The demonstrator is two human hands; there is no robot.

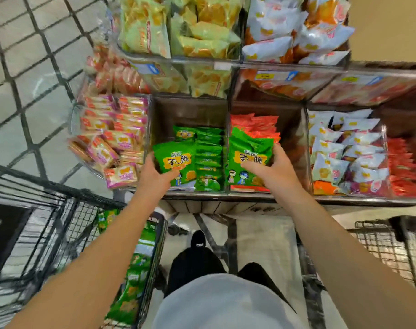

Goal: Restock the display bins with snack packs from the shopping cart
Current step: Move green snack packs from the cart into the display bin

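Two hands worked at the front row of the display bins in the head view, each holding green snack packs. The left hand point(156, 173) gripped a green pack point(176, 162) at its lower left corner, thumb curled over the printed face and the other fingers hidden behind it, so their spread could not be told. That pack stood tilted over the middle bin point(190, 110), whose right half already held a row of green packs point(209, 157) standing on edge while its dark back part lay bare. The right hand point(273, 169) held a bunch of green packs point(248, 157), thumb across the front, fingers wrapped round the right edge and pressed together. This bunch sat over the clear divider between the middle bin and the bin of red packs point(257, 127) just to its right. Further right stood a bin of white packs point(344, 148), and to the left a rounded bin of pink and orange packs point(112, 138). Upper bins held pale green bags point(178, 27) and white bags point(297, 29). At the lower left, a shopping cart point(59, 233) held more green packs point(133, 276) beside the left forearm. Black trousers and one dark shoe point(197, 238) showed below on the tiled floor point(24, 55).
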